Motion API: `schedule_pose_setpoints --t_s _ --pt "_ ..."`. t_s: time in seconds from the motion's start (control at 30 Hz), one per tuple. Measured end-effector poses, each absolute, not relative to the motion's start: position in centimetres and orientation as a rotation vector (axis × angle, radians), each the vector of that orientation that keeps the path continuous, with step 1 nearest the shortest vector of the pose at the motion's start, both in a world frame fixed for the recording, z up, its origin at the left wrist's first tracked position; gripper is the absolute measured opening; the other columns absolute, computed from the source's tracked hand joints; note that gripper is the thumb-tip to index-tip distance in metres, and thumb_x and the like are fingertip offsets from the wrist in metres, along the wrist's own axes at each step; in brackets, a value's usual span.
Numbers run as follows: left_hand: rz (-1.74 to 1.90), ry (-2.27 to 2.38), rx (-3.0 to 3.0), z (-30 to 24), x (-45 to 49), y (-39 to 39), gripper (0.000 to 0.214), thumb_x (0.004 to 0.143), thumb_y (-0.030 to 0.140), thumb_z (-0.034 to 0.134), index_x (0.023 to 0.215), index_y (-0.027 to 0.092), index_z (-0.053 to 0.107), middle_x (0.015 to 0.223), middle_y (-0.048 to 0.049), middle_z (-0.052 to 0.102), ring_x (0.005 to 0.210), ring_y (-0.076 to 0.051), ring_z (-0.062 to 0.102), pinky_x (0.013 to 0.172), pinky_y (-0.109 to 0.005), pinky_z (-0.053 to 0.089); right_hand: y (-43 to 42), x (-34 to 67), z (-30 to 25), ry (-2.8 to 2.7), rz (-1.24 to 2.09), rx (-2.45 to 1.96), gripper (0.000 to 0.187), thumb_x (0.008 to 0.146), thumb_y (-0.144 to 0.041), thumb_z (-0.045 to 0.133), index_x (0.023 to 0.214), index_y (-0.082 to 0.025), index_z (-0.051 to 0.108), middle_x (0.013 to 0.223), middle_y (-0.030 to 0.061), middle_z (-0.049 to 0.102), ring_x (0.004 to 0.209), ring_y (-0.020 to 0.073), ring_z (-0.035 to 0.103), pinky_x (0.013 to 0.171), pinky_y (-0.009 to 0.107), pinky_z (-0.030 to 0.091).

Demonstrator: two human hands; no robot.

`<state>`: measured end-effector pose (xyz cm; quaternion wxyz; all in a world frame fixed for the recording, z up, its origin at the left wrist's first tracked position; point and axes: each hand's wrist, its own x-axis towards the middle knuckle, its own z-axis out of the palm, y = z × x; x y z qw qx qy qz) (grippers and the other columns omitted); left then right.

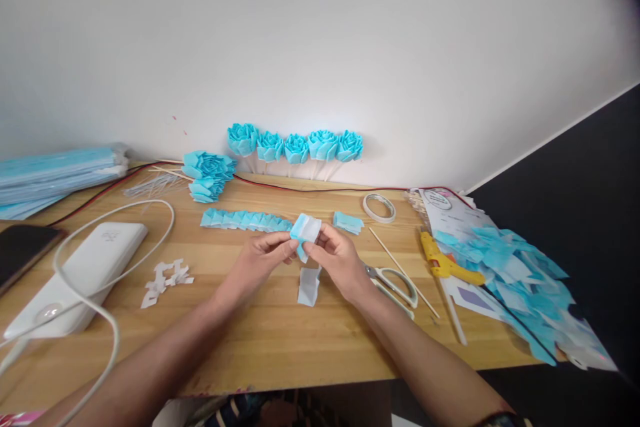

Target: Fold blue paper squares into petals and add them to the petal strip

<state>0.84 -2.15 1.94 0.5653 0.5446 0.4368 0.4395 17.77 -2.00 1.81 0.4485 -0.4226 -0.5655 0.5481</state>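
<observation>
Both hands meet above the middle of the pale wooden worktop [270, 340], sharing one small folded piece of pale blue and white sheet material [306, 229]. The left hand [260, 257] pinches its left edge between thumb and fingertips, and the right hand [337, 257] pinches the right edge and lower flap. Each grip is clenched on the piece, lifted clear of the surface, probably so the folds stay pressed and cannot spring open.

Just below the grip lies a white pleated strip of the same material [309, 285], flat on the wood. Beyond the grip and to its left runs a row of folded blue pieces laid edge over edge [245, 220], and just beyond to the right sits a single blue folded square [349, 221].

Right of the grip, within easy reach, are white-handled scissors [395, 283], a thin wooden skewer [403, 271], a roll of clear tape [379, 207] and a yellow glue gun [447, 263]. Further right is a heap of blue offcuts [520, 280]. Far beyond the grip, blue paper roses on sticks [295, 145] lean on the wall, seemingly to stand upright
</observation>
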Motion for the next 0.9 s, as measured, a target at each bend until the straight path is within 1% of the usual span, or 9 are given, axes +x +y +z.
schedule_pose_setpoints --t_s 0.1,0.2,0.27,0.37,0.47,0.53,0.7,0.8,0.9 --pt "1.041 1.060 1.274 2.1 0.7 -2.2 0.028 0.080 0.041 0.060 0.065 0.017 0.066 0.063 0.0003 0.062 0.065 -0.015 0.056 0.065 -0.025 0.045 -2.0 17.9 2.2 -1.426 1.397 -1.018 0.021 0.080 -0.032 0.065 0.098 -0.022 0.062 0.089 0.0015 0.065 0.085 0.0169 0.060 0.080 0.031 0.049" --pt "1.007 1.072 1.303 2.3 0.8 -2.2 0.029 0.078 0.040 0.060 0.061 0.017 0.064 0.059 0.0002 0.061 0.062 -0.015 0.055 0.063 -0.025 0.044 -1.7 18.2 2.6 -1.408 1.385 -1.005 0.040 0.076 -0.033 0.069 0.114 -0.025 0.059 0.106 0.0035 0.064 0.098 0.0188 0.060 0.087 0.033 0.048" --pt "0.955 1.066 1.348 2.4 1.0 -2.3 0.029 0.076 0.039 0.060 0.058 0.017 0.062 0.056 0.0009 0.058 0.059 -0.013 0.052 0.060 -0.024 0.042 -1.6 18.5 2.7 -1.405 1.365 -1.009 0.047 0.074 -0.034 0.071 0.118 -0.026 0.058 0.109 0.0036 0.063 0.100 0.0187 0.059 0.086 0.032 0.049" --pt "0.923 1.051 1.420 2.4 1.3 -2.5 0.028 0.076 0.037 0.060 0.056 0.016 0.061 0.053 0.0022 0.054 0.054 -0.011 0.047 0.055 -0.022 0.038 -1.5 18.8 2.6 -1.468 1.357 -1.030 0.037 0.075 -0.035 0.070 0.110 -0.024 0.064 0.098 0.0025 0.066 0.090 0.0168 0.061 0.079 0.030 0.049" --pt "0.924 1.048 1.455 2.2 1.4 -2.5 0.027 0.076 0.037 0.059 0.060 0.016 0.063 0.055 0.0022 0.054 0.052 -0.010 0.043 0.052 -0.021 0.036 -1.5 19.0 2.4 -1.497 1.301 -1.086 0.019 0.078 -0.035 0.067 0.090 -0.021 0.068 0.081 0.0003 0.066 0.074 0.0143 0.060 0.070 0.028 0.048" --pt "0.924 1.046 1.459 2.1 1.3 -2.5 0.026 0.076 0.036 0.058 0.062 0.015 0.064 0.056 0.0020 0.054 0.052 -0.010 0.043 0.051 -0.021 0.035 -1.5 18.9 2.3 -1.489 1.252 -1.108 0.015 0.079 -0.035 0.066 0.082 -0.020 0.067 0.074 -0.0008 0.064 0.068 0.0133 0.058 0.066 0.027 0.047" --pt "0.930 1.080 1.411 2.6 1.3 -2.5 0.029 0.075 0.040 0.058 0.062 0.015 0.065 0.050 0.0033 0.049 0.050 -0.010 0.041 0.050 -0.021 0.034 -1.5 18.9 2.2 -1.545 1.173 -1.110 0.015 0.080 -0.033 0.065 0.088 -0.020 0.065 0.073 -0.0015 0.061 0.067 0.0131 0.057 0.065 0.026 0.046" --pt "0.911 1.102 1.388 2.9 1.3 -2.5 0.032 0.074 0.042 0.058 0.057 0.016 0.063 0.048 0.0038 0.046 0.049 -0.010 0.039 0.049 -0.021 0.033 -1.6 19.0 2.3 -1.631 1.049 -1.130 0.012 0.081 -0.030 0.064 0.089 -0.021 0.064 0.078 -0.0003 0.063 0.073 0.0148 0.059 0.070 0.028 0.047" --pt "0.898 1.124 1.375 2.8 1.2 -2.5 0.033 0.075 0.044 0.058 0.058 0.015 0.063 0.047 0.0041 0.045 0.048 -0.009 0.039 0.048 -0.021 0.031 -1.7 18.9 2.5 -1.721 0.886 -1.122 0.006 0.081 -0.024 0.063 0.086 -0.022 0.064 0.083 0.0007 0.066 0.078 0.0166 0.060 0.076 0.031 0.047"
